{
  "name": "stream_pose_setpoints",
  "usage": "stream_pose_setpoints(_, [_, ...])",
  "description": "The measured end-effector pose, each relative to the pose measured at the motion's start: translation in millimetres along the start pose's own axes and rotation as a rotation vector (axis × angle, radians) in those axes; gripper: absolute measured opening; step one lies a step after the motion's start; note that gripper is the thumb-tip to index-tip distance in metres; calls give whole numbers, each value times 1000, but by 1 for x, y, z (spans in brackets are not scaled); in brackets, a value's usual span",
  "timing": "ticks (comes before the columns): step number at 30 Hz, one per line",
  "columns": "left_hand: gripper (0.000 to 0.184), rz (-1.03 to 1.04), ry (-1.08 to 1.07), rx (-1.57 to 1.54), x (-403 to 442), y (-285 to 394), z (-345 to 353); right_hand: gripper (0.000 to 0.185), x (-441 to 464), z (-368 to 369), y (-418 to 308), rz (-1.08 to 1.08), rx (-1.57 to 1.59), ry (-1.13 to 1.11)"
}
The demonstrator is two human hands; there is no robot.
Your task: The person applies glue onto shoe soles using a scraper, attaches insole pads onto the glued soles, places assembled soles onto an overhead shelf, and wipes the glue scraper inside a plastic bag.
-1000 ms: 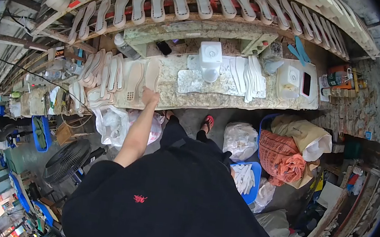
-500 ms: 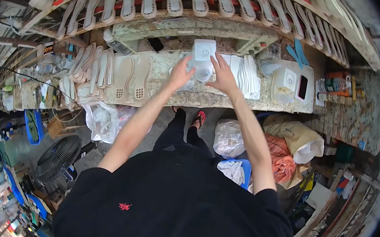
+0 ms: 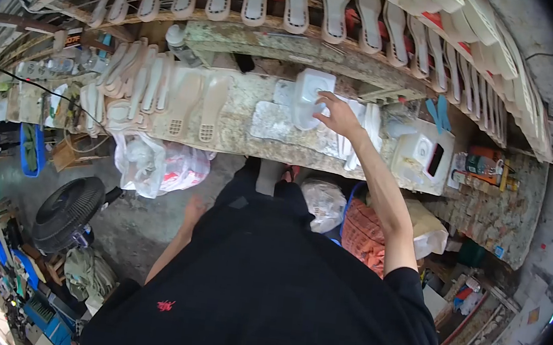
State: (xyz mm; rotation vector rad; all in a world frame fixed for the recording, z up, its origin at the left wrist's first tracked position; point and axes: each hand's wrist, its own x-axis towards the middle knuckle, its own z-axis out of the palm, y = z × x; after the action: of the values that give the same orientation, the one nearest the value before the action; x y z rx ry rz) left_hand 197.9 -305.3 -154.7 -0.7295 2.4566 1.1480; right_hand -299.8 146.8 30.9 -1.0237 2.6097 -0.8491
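My right hand [image 3: 341,117] is at the right side of a translucent white plastic container [image 3: 315,83] on the workbench. Its thumb and fingers are apart and overlap the container's edge; whether they touch it I cannot tell. Left of the container lie flat whitish sheets [image 3: 270,121]. Just beyond my right hand is a stack of white sole-shaped pieces [image 3: 372,125]. My left hand [image 3: 194,209] hangs low beside my left thigh, away from the bench, its fingers blurred. A pair of beige insoles [image 3: 213,107] rests on the bench to the left.
Shoe soles [image 3: 297,4] line the rack above the bench. To the right are another white container [image 3: 414,147] and a phone [image 3: 436,161]. Below stand plastic bags [image 3: 140,167], an orange sack [image 3: 364,231] and a black fan [image 3: 69,211].
My left hand has left the container and dropped to my side. My right hand stays by the container. The view has shifted and turned slightly.
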Motion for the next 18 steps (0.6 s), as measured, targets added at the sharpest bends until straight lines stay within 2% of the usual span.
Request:
stream_pose_setpoints(1, [57, 2, -3, -18, -8, -72, 22, 35, 2, -8, -5, 70, 87, 45])
stream_pose_setpoints(2, [56, -413, -32, -650, 6, -78, 29, 33, 3, -19, -10, 134, 177, 83])
stream_pose_setpoints(3, [56, -419, -18, -673, -19, -87, 28, 34, 4, -33, -17, 210, 201, 179])
stream_pose_setpoints(5, [56, -464, 147, -109, -30, -52, 44, 32, 15, -57, -32, 199, 190, 433])
stream_pose_setpoints(6, [53, -502, 176, -297, -34, -58, 56, 30, 21, -62, -31, 168, 83, 506])
stream_pose_setpoints(8, [52, -477, 171, -300, -73, -74, 63, 30, 32, -56, -19, 206, 39, 415])
stream_pose_setpoints(9, [52, -444, 160, -312, -81, -69, 65, 35, 36, -43, -11, 135, -31, 374])
stream_pose_setpoints(11, [51, -380, 133, -335, -97, -60, 70, 38, 37, -34, 1, 257, 38, 329])
stream_pose_setpoints(15, [50, -254, 85, -394, -106, -29, 88, 40, 35, -34, 10, 214, 118, 319])
stream_pose_setpoints(18, [49, -159, 56, -440, -82, 9, 103, 40, 39, -35, 5, 209, 86, 291])
